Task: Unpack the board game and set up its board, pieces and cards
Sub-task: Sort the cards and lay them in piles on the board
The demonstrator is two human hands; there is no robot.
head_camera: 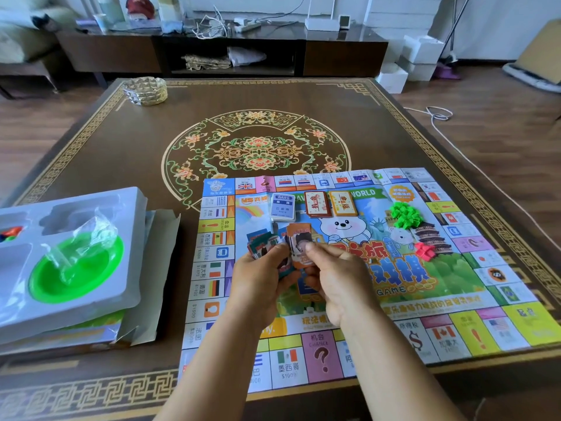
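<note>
Head view: the paper game board (349,268) lies unfolded on the tabletop (121,153). Above it, the left hand (261,278) grips a fanned bunch of small cards (262,243); the right hand (337,278) pinches an orange card (299,238). Three card decks (315,205) rest on the board. The plastic tray (73,253) sits left.

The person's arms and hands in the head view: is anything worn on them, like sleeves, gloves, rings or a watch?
Nothing shows. The left hand and right hand are bare, without gloves, rings or watch, and both forearms are uncovered down to the picture's bottom edge, so no sleeve is visible.
</note>
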